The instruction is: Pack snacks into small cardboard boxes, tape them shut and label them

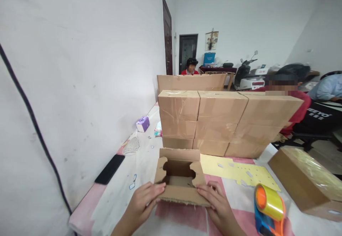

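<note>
A small cardboard box (181, 195) stands in front of me with its top flaps spread, and its inside shows bare cardboard. My left hand (145, 197) grips the near left corner of the box, fingers over the near flap. At the near right corner my right hand (213, 198) holds the same flap between thumb and fingers. To the right of my right hand stands a tape dispenser (269, 207) with a roll of yellow tape on an orange core.
Stacked taped boxes (219, 118) form a wall behind the open box. A larger box (301, 182) sits at right, a yellow sheet (240, 170) beside it. A black phone (110, 169), a purple tissue pack (143, 124) and a white mesh piece (131, 146) lie left. Other people sit beyond.
</note>
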Tool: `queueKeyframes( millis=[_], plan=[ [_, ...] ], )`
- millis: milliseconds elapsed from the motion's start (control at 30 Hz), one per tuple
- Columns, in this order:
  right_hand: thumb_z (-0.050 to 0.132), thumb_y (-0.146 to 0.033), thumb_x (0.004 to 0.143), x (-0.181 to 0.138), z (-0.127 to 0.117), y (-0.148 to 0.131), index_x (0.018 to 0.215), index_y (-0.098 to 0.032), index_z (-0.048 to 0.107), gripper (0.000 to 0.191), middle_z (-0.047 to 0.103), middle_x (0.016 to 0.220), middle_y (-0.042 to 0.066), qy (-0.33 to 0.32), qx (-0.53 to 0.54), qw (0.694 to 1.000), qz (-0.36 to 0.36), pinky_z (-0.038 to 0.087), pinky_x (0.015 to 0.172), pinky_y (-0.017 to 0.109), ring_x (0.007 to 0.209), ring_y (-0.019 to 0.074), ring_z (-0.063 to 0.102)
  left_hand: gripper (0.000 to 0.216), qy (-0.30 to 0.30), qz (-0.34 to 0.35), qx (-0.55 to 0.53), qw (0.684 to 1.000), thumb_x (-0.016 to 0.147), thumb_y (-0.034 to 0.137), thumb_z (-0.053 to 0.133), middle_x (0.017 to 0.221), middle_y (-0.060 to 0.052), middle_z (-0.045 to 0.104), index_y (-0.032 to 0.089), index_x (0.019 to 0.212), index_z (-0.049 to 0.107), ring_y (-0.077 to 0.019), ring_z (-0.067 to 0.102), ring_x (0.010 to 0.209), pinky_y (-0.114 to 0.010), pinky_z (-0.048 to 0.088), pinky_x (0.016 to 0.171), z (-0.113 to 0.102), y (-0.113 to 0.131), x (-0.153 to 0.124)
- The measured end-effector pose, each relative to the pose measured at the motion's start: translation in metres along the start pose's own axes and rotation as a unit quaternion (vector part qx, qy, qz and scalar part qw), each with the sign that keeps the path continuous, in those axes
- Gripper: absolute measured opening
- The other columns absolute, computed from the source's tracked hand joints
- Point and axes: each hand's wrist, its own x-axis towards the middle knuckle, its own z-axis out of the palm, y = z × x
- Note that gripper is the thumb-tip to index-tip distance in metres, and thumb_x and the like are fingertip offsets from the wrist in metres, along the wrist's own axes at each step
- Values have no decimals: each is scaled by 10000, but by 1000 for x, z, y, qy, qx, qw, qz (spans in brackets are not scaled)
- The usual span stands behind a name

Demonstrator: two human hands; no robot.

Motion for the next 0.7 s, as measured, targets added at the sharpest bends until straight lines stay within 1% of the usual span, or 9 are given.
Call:
queueKeyframes(
  millis=[67,133,367,433,500,533,600,667,700],
  plan=[
    [482,-20,855,-6,1,-3,1274,-258,646,509,742,1212,55,-9,-14,1000,-3,593,800,394,1003,252,638,526,-17,-9,9,1000,956,164,558,1290,-92,707,326,1453,504,-229,716,1126,-369,599,965,5,0,-16],
    [489,-28,850,-11,3,-4,1258,-258,653,496,747,1203,50,-9,-27,1000,-3,593,802,376,1014,249,643,542,-19,3,-8,1000,966,163,528,1317,-101,688,317,1483,479,-230,703,1152,-350,606,952,11,-2,-27],
    [481,-63,848,-23,10,-1,1300,-263,650,522,730,1246,62,10,-65,998,-2,592,869,401,1072,267,673,568,-16,12,-54,998,975,161,493,1338,-92,671,353,1508,452,-229,693,1170,-336,618,909,17,-9,-30],
    [470,-81,861,-28,10,1,1313,-272,645,522,735,1234,60,2,-78,997,-10,596,857,406,1055,272,681,549,-22,-6,-72,997,975,195,514,1326,-85,680,379,1490,476,-235,694,1169,-362,605,947,16,-9,-34],
    [473,-135,888,-35,10,4,1348,-277,626,505,716,1261,79,5,-90,996,-20,600,855,426,1065,291,682,463,-15,-58,-110,992,977,311,546,1307,-94,696,384,1434,553,-261,720,1113,-400,601,945,16,-12,-43],
    [490,-171,901,-40,11,6,1377,-278,605,502,692,1293,97,15,-97,995,-14,602,857,438,1087,306,676,420,4,-95,-145,985,978,399,540,1236,-104,736,370,1392,604,-266,757,990,-408,614,893,16,-15,-47],
    [541,-250,914,-50,14,10,1454,-271,532,540,631,1350,142,45,-112,992,29,611,859,465,1143,345,655,469,81,-183,-228,953,981,550,462,878,-93,792,310,1320,680,-216,711,621,-392,616,731,16,-26,-52],
    [576,-297,920,-59,20,12,1522,-264,439,618,616,1325,169,76,-117,985,104,641,797,453,1115,357,670,550,166,-272,-270,909,987,586,410,537,-7,620,242,1318,686,-151,524,425,-348,557,617,14,-46,-46],
    [574,-308,929,-62,24,12,1543,-280,403,637,636,1273,163,87,-113,980,137,656,733,439,1054,350,694,566,196,-318,-254,892,987,579,417,476,28,523,215,1345,662,-142,482,425,-333,530,609,11,-60,-39]
  ],
)
